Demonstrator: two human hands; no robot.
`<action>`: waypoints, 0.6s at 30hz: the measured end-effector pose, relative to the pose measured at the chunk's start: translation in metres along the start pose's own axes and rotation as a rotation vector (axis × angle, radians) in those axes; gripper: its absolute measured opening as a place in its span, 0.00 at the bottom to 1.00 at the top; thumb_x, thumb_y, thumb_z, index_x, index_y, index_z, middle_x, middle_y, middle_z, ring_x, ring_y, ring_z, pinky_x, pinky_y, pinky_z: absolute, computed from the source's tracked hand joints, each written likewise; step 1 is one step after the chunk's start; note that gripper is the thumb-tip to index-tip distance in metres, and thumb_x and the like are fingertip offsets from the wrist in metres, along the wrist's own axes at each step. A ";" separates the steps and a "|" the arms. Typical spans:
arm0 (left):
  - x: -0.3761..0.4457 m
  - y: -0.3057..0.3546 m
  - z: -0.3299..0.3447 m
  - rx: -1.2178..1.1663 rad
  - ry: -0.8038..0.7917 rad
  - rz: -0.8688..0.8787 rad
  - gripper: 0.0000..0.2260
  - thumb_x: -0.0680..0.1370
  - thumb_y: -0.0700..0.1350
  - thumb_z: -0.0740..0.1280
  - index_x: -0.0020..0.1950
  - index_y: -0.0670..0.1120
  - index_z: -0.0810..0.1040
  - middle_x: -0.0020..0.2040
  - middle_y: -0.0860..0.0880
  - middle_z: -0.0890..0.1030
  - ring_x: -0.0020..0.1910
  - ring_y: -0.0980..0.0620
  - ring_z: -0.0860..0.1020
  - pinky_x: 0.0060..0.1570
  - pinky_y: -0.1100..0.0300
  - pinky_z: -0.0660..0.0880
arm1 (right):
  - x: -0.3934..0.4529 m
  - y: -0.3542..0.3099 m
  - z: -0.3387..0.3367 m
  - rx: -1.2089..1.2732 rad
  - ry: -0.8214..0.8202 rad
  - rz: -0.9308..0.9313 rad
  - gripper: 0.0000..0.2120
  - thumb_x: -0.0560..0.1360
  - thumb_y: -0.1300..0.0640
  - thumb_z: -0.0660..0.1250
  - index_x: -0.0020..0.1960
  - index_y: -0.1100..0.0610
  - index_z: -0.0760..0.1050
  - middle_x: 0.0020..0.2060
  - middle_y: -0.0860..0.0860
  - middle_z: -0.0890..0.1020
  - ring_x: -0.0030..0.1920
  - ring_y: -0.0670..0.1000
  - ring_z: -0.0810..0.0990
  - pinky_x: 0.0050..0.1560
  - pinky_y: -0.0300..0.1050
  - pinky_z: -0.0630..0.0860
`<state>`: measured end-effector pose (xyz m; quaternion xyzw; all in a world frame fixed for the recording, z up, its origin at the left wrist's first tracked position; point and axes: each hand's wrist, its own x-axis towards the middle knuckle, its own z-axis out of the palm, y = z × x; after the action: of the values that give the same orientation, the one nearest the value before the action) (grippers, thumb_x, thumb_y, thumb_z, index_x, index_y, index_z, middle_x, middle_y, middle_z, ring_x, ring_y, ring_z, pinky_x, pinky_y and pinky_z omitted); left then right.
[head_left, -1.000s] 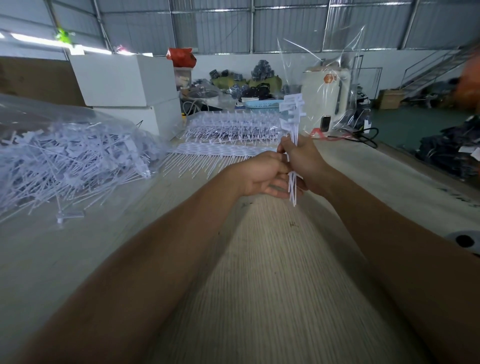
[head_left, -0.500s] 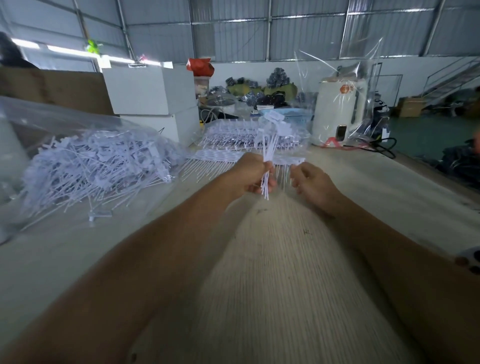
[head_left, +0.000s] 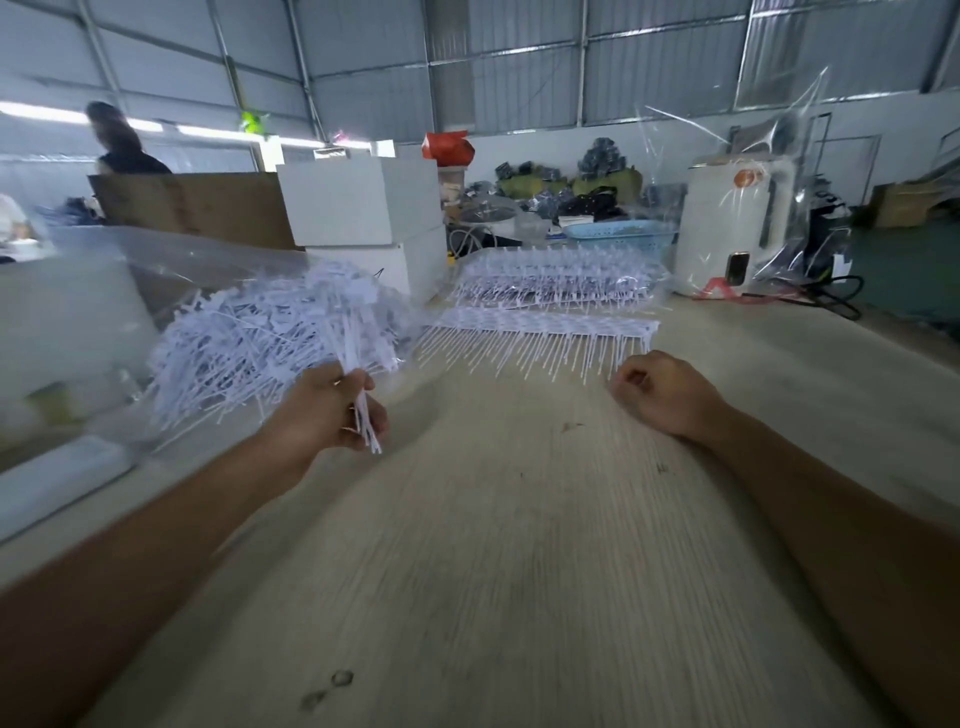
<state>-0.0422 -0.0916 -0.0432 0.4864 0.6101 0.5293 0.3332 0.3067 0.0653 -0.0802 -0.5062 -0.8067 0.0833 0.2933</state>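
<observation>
Holding 1 bundle of white plastic ties (head_left: 347, 338) upright, left hand (head_left: 327, 410) wrapped tight round the stems, just beside the loose pile (head_left: 244, 338) in its clear bag; right hand (head_left: 670, 392) curled, nothing visible in it, low over the table (head_left: 493, 571) near the uncut strip (head_left: 540, 332); judged: 1 bundle separated, drop-off onto the pile pending; 1 strip plus the stack (head_left: 556, 280) behind it left.

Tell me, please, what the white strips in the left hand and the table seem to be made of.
The white strips gripped by the left hand look like moulded plastic, matte: thin, uniform, like the comb-like rows behind. The table looks like pale wood or laminate, matte, with fine straight grain lines.
</observation>
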 end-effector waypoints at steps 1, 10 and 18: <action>-0.005 -0.006 -0.009 -0.035 0.028 0.003 0.09 0.86 0.43 0.57 0.51 0.41 0.72 0.34 0.41 0.82 0.29 0.45 0.81 0.29 0.58 0.77 | 0.000 0.000 0.001 -0.001 0.002 -0.002 0.06 0.79 0.55 0.67 0.49 0.55 0.82 0.48 0.54 0.81 0.50 0.54 0.80 0.54 0.49 0.76; 0.002 -0.026 -0.048 -0.262 0.255 -0.199 0.11 0.86 0.42 0.54 0.45 0.43 0.70 0.25 0.44 0.80 0.22 0.50 0.80 0.20 0.62 0.76 | 0.000 0.000 0.001 -0.017 0.014 -0.022 0.05 0.78 0.54 0.68 0.47 0.54 0.81 0.46 0.52 0.80 0.47 0.54 0.80 0.53 0.49 0.76; 0.063 -0.003 -0.080 0.064 0.295 -0.222 0.12 0.85 0.43 0.56 0.44 0.45 0.72 0.26 0.46 0.79 0.17 0.54 0.73 0.22 0.70 0.64 | 0.003 0.001 0.003 -0.021 0.014 -0.032 0.05 0.78 0.55 0.68 0.46 0.54 0.81 0.44 0.51 0.80 0.45 0.53 0.79 0.49 0.46 0.73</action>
<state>-0.1357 -0.0573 -0.0224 0.3435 0.7187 0.5353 0.2808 0.3052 0.0686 -0.0818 -0.4969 -0.8134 0.0669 0.2949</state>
